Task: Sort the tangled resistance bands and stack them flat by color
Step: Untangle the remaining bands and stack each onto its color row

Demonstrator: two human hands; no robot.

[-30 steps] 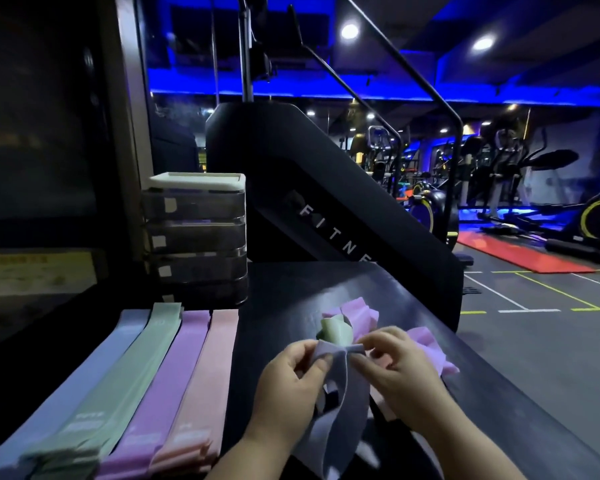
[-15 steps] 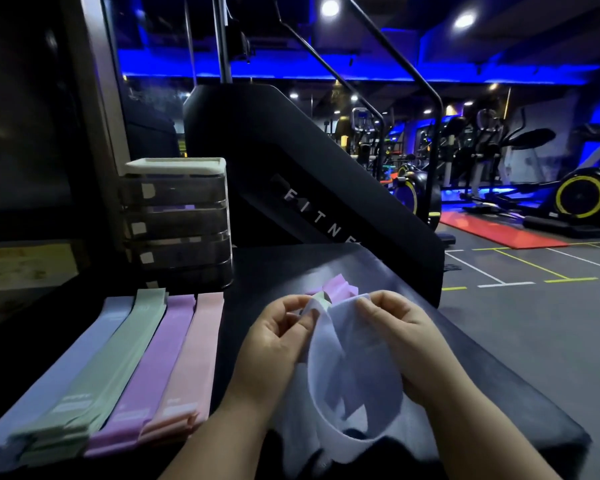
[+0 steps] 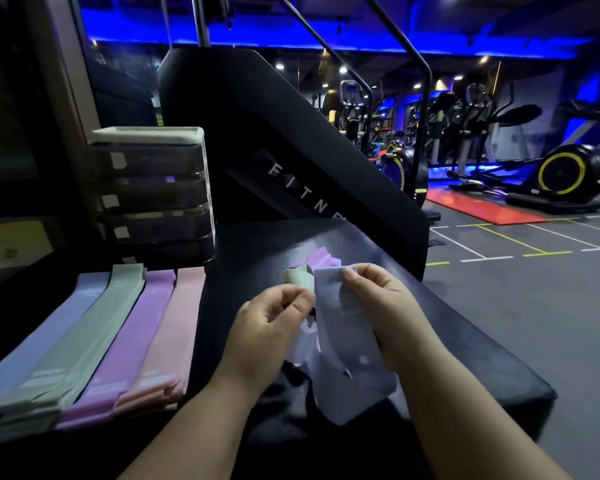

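A pale blue-grey band (image 3: 343, 344) hangs between my hands above the black table (image 3: 482, 358). My right hand (image 3: 385, 306) pinches its top edge and lies along its right side. My left hand (image 3: 274, 323) has curled fingers at the band's left edge, pinching it. Behind the hands lies a small tangle with a green band (image 3: 298, 276) and a purple band (image 3: 317, 259). On the left, flat stacks lie side by side: blue (image 3: 45, 337), green (image 3: 84, 341), purple (image 3: 132, 341) and pink (image 3: 168, 341).
A clear plastic drawer unit (image 3: 153, 192) with a white lid stands behind the stacks. A large black fitness machine (image 3: 291, 161) rises behind the table. The table's right edge drops to the gym floor (image 3: 534, 323), with exercise bikes far back.
The blue-grey band has been pulled free of the tangle and opened from a loop into a flatter strip. My right hand has shifted along its right side. The view has tilted slightly.
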